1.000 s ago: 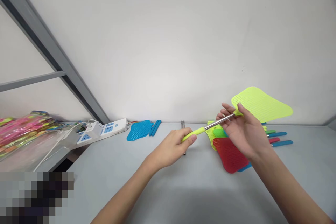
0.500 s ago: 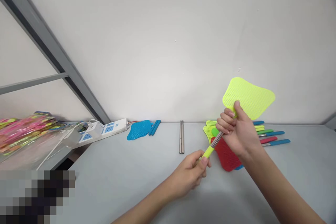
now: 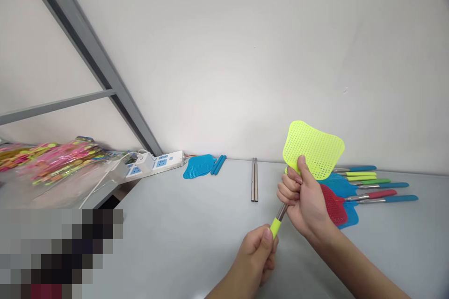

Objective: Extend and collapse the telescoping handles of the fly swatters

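Both hands hold one yellow-green fly swatter (image 3: pixel 315 147) above the table. My right hand (image 3: pixel 303 198) is closed around the metal rod just below the perforated head, its thumb laid along the neck. Lower down, my left hand (image 3: pixel 257 250) wraps the yellow-green handle sleeve (image 3: pixel 275 227), covering most of it. Behind my right forearm lie several fly swatters, among them a red swatter (image 3: pixel 333 203) and a blue swatter (image 3: pixel 338 183), their handles pointing right. Two bare metal rods (image 3: pixel 254 180) lie side by side on the table, left of my hands.
Blue swatter heads (image 3: pixel 199 167) and two blue handle sleeves (image 3: pixel 218 165) lie near the wall. A white power strip (image 3: pixel 164 162) with plugs stands at the table's left edge. Bagged colourful items (image 3: pixel 70 161) are piled farther left. A grey metal frame (image 3: pixel 115 88) leans past the wall.
The held swatter and my right hand have moved down and left in view, and the swatter stands more upright. Both hands keep their hold. The camera view has shifted slightly left.
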Demonstrator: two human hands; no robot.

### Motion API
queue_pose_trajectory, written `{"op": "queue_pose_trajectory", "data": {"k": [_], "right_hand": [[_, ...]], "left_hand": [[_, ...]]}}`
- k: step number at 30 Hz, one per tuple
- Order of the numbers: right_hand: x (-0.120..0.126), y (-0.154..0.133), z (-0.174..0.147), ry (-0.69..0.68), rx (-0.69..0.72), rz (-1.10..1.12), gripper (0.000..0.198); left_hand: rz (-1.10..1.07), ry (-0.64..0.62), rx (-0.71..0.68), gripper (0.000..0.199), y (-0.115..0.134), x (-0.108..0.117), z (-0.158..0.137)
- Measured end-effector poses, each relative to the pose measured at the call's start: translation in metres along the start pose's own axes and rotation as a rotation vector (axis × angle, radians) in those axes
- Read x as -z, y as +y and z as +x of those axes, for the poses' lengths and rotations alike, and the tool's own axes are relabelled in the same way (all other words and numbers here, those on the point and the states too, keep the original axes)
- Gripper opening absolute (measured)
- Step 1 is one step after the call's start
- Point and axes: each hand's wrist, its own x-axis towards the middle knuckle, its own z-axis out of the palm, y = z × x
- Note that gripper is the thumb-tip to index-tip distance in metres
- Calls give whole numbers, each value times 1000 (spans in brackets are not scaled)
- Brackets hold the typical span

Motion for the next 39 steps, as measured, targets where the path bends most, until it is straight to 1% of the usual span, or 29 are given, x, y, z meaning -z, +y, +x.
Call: {"op": "queue_pose_trajectory", "data": {"k": [4,9,13,17,20,23,25,28,30,33,35,39], "right_hand": [[4,15,0,32,-33,35,48],[9,25,1,78,-70,45,47],[7,21,1,56,-62,-4,46],[2,12,1,24,-65,-48,44],[1,6,1,-28,-128,-115,44],[3,0,1,-91,-172,-238,45],[4,-5,2,-125,-122,-293,40],[6,-16,6,-138,38,-276,22],[8,-28,11,-138,121,-248,21],[14,-52,16,-144,164,-337,26],[19,-72,18,-122,155,-447,28],[37,-110,16,6,120,-728,42]], "left_hand": [[-55,8,11,51,-8,4,1],[-114,3,80,53,-11,5,0],[-174,-44,114,50,-5,6,-1],[-235,-136,114,45,-2,8,0],[-270,-197,81,41,-3,9,0],[-306,-231,65,36,-2,9,-2],[-322,-255,63,35,0,10,-3],[-326,-273,43,33,4,11,-4],[-317,-258,26,34,5,13,-4],[-272,-221,-7,35,5,15,-2],[-229,-225,-10,36,6,17,-2],[-125,-254,101,38,11,18,-3]]}}
